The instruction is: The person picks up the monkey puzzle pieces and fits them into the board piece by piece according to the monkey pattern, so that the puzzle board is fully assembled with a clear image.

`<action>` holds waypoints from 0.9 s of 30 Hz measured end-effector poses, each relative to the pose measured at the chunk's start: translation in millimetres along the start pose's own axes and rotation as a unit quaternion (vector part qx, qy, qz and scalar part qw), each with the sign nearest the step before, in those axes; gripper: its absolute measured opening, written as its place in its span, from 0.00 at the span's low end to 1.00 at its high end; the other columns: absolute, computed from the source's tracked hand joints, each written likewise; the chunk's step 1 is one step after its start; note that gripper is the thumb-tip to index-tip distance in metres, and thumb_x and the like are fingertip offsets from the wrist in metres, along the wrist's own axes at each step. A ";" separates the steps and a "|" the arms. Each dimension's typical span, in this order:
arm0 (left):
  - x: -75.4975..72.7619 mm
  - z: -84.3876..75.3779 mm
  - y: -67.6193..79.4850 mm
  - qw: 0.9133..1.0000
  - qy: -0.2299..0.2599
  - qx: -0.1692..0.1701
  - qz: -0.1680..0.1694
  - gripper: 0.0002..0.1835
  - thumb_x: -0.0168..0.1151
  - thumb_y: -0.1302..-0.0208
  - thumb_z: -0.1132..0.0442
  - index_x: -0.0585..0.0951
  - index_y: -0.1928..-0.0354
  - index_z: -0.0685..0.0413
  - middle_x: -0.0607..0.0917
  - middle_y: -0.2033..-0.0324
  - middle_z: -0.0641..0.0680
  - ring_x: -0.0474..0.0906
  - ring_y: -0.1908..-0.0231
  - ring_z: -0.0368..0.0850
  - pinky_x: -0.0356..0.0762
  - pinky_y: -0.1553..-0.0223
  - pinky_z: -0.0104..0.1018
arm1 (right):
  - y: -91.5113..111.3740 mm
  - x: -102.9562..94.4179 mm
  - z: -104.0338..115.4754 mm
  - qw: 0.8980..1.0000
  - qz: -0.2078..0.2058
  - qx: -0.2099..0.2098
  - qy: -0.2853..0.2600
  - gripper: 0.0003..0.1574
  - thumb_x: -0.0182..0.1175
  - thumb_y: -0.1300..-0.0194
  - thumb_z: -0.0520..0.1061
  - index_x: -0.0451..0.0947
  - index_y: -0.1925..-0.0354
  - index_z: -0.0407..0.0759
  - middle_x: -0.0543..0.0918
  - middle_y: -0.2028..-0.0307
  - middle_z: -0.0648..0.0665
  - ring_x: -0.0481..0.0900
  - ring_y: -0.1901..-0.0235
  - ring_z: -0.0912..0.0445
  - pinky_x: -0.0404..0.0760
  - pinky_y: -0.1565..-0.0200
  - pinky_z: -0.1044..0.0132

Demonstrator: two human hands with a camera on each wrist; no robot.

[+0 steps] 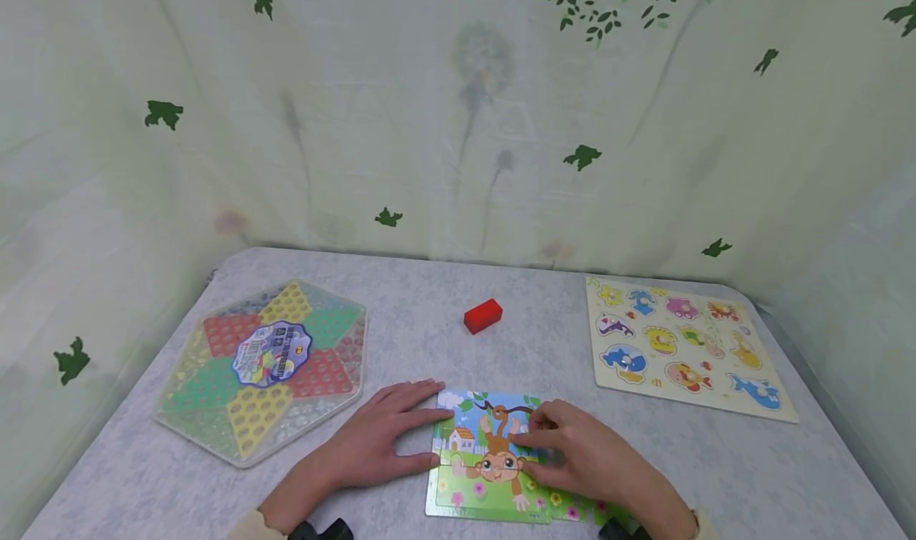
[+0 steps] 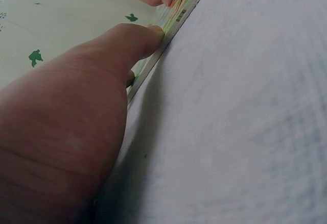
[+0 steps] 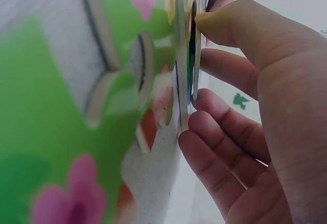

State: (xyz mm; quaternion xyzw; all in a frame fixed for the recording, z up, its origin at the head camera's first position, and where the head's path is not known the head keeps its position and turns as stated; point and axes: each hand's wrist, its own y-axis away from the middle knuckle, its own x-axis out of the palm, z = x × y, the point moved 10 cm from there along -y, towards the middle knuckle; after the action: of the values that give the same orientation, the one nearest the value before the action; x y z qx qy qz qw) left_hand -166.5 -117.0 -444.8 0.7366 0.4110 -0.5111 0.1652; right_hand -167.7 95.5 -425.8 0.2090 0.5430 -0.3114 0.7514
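A monkey jigsaw puzzle [image 1: 465,488] with a pale border lies at the near middle of the table. My left hand [image 1: 375,437] rests at its left side, fingers extended and fingertips touching the edge. In the left wrist view, the left thumb [image 2: 145,39] presses on the board's rim. With thumb and fingertips my right hand [image 1: 587,451] pinches a puzzle piece [image 3: 197,60] on the puzzle's right side. That piece is seen edge-on in the right wrist view, slightly raised; its picture is hidden there. Green flowered pieces [image 1: 570,506] lie loose beneath the right wrist.
A hexagonal board-game case [image 1: 265,389] with coloured triangles lies at the left. One red block [image 1: 483,316] sits beyond the puzzle. An animal picture board [image 1: 647,377] lies at the back right. Behind the table hangs a leaf-patterned curtain [image 1: 429,126].
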 end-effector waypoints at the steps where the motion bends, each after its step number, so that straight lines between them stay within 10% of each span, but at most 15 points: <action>1: -0.3 -0.1 0.0 1.000 0.000 0.000 -0.001 0.30 0.61 0.32 0.33 0.77 0.31 0.29 0.68 0.24 0.45 0.62 0.24 0.46 0.64 0.28 0.53 | 0.0 0.0 -0.1 1.000 0.001 0.001 0.000 0.19 0.68 0.33 0.61 0.88 0.45 0.64 0.77 0.57 0.59 0.69 0.60 0.66 0.76 0.59 0.73; 27: -3.1 -3.5 0.0 1.000 -0.004 0.008 -0.010 0.29 0.60 0.31 0.34 0.78 0.31 0.30 0.69 0.25 0.47 0.64 0.25 0.49 0.66 0.30 0.55 | 0.4 0.8 -4.8 0.998 0.017 0.022 -0.047 0.23 0.69 0.34 0.61 0.87 0.43 0.62 0.81 0.52 0.59 0.74 0.54 0.65 0.82 0.51 0.66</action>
State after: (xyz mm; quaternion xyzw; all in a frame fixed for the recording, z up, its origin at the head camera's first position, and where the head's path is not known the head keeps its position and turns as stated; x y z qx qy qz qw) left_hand -164.7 -116.0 -440.6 0.7321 0.4132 -0.5187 0.1557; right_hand -170.5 98.7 -428.1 0.2198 0.4962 -0.3203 0.7765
